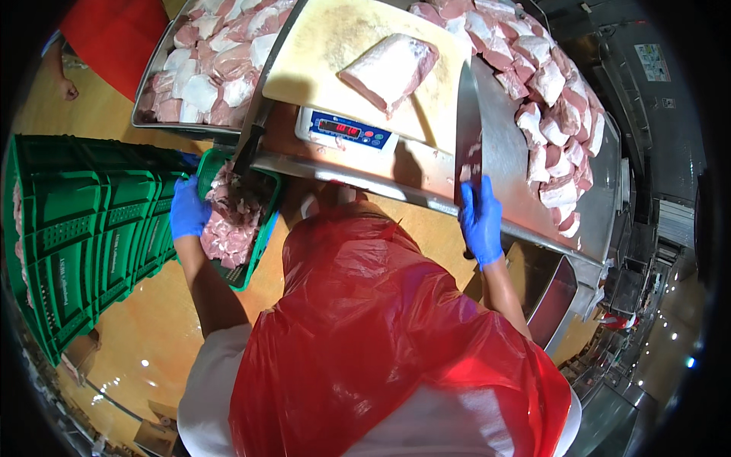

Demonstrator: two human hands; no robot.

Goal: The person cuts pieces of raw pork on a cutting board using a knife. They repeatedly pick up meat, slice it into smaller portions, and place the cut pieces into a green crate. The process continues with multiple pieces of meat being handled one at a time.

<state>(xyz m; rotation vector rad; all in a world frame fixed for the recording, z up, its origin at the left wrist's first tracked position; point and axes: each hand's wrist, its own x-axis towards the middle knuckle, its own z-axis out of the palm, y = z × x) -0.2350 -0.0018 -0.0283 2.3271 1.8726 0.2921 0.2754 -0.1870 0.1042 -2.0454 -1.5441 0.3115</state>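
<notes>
My right hand (480,223), in a blue glove, is closed round the handle of a long, wide-bladed knife (469,114). The blade points away from me along the right edge of a cutting board (304,57). A thick piece of pale raw meat (390,72) with a white fat layer lies on that board. My left hand (189,209), also gloved in blue, is at the left side of a green crate (268,221) of meat trimmings (230,217). Its fingers look loosely apart, with nothing visible in them.
A scale (346,131) with a lit red display shows under the board's near edge. Cut meat (560,137) is heaped on the steel table (502,145) at right; a metal tray (186,126) holds more. Green crates (99,221) stand at left. Someone's hand (68,90) shows far left.
</notes>
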